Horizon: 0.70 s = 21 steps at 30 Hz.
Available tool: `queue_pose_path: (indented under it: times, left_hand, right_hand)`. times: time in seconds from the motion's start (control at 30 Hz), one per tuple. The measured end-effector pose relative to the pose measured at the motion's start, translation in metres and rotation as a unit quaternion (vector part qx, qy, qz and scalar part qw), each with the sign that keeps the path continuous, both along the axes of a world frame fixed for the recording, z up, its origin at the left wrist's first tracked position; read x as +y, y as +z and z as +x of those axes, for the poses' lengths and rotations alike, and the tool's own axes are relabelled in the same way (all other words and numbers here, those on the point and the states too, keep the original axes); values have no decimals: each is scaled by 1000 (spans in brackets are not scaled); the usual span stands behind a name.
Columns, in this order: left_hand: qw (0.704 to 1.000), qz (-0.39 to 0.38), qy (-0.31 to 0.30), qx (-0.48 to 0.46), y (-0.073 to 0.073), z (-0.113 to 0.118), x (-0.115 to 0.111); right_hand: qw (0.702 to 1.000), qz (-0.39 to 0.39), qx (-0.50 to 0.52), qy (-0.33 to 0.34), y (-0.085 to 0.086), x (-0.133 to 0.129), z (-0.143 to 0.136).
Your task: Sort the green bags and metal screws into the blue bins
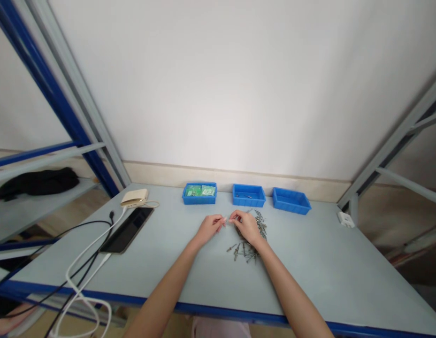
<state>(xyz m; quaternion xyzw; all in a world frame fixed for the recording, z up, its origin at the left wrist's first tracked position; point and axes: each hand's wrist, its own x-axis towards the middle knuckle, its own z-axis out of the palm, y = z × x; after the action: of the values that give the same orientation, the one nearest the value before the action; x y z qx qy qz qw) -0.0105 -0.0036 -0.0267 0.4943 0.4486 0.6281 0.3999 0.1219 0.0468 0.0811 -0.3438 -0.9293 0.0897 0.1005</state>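
My left hand [211, 227] and my right hand [246, 226] face each other above the middle of the table. Thumb and fingers are pinched together on both. Between the fingertips shows a small see-through plastic piece [227, 219], too small to tell its kind. Beside and partly under my right hand lies a loose pile of metal rivets [261, 225] with thin pins. Several more rivets [243, 249] are scattered nearer to me, by my right wrist.
Along the wall stand three blue bins: the left bin [199, 200] with green-and-white packets [201, 190], the middle bin [248, 203] with a few small pieces, and the right bin [291, 206]. At left lie a dark phone or tablet [128, 230], a cream box [134, 197] and cables [72, 272].
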Motion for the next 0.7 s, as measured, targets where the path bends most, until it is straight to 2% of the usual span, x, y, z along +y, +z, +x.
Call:
queue_pose_path:
  times: [0.13,0.27,0.7]
  left_hand:
    - [1000,-8,12,-18,-5,1,2]
    - [999,-11,41,20,-6,1,0]
    - [997,-2,74,25,-8,4,-3]
  right_hand:
    - [1000,-21,22,4,-3,0,1]
    - [997,-72,16,-9,-6,2,2]
    - [999,-52,14,11,-8,1,0]
